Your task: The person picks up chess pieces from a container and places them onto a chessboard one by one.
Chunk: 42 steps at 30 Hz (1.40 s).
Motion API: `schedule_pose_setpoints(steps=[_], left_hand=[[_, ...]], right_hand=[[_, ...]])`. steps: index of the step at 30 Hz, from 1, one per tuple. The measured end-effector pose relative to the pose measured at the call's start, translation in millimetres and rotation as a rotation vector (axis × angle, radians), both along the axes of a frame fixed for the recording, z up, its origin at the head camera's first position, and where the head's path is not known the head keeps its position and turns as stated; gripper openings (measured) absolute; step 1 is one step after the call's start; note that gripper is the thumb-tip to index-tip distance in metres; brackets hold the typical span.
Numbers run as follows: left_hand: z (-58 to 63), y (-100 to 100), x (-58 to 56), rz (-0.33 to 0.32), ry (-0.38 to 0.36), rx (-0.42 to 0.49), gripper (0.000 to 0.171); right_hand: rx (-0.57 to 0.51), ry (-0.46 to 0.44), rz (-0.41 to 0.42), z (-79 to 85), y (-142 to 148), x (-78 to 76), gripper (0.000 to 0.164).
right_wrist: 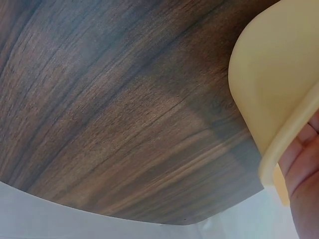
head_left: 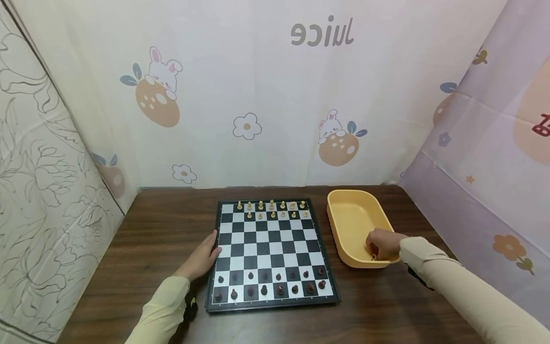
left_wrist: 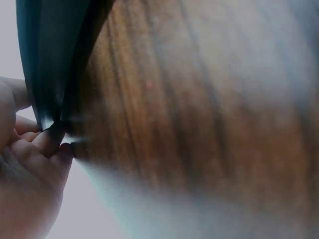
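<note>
A black-and-white chessboard (head_left: pixel 262 248) lies on the table. Pale yellow chess pieces (head_left: pixel 271 204) stand along its far side, with dark chess pieces (head_left: pixel 264 289) in two rows along the near side. My left hand (head_left: pixel 201 258) holds the board's left edge, its thumb over the border; the left wrist view shows the fingers (left_wrist: pixel 52 144) bent against the dark edge. Inside the near right corner of a yellow plastic basket (head_left: pixel 337 229), my right hand (head_left: pixel 384 243) has its fingers curled down, pinching a small pale yellow chess piece (head_left: pixel 374 257). The basket wall hides these fingertips in the right wrist view.
The dark wooden table (head_left: pixel 163 229) ends at a back edge against a printed curtain (head_left: pixel 258 157). More printed cloth (head_left: pixel 485 200) hangs at the right side. The basket stands to the right of the board, with a strip of table between them.
</note>
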State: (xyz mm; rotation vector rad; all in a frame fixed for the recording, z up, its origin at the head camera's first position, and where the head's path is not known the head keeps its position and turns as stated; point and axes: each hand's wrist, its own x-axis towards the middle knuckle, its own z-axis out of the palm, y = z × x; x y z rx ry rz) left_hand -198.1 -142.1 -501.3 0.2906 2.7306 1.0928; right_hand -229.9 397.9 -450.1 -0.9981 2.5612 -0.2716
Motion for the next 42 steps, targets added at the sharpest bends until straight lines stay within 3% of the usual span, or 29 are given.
schedule_pose_setpoints(steps=[10, 17, 25, 32, 37, 42], left_hand=[[-0.2, 0, 0.5, 0.003, 0.004, -0.006, 0.062], [-0.5, 0, 0.3, -0.002, 0.011, -0.005, 0.062], [1.6, 0, 0.3, 0.0, -0.003, 0.002, 0.062], [2.7, -1, 0.9, -0.005, -0.001, 0.008, 0.062], [3.7, 0, 1.2, -0.003, -0.003, 0.011, 0.062], [2.1, 0, 0.4, -0.009, 0.005, 0.008, 0.061]], right_hand=[[0.032, 0.018, -0.025, -10.0, 6, -5.7, 0.031], [-0.012, 0.001, -0.028, -7.6, 6, -6.1, 0.028], [-0.028, 0.0, -0.019, 12.4, -7, -9.8, 0.018], [0.027, -0.021, -0.07, 30.8, -20, -18.1, 0.013], [-0.002, 0.011, -0.039, 41.8, -26, -25.3, 0.011], [-0.001, -0.016, -0.112, 56.0, -36, -34.0, 0.01]])
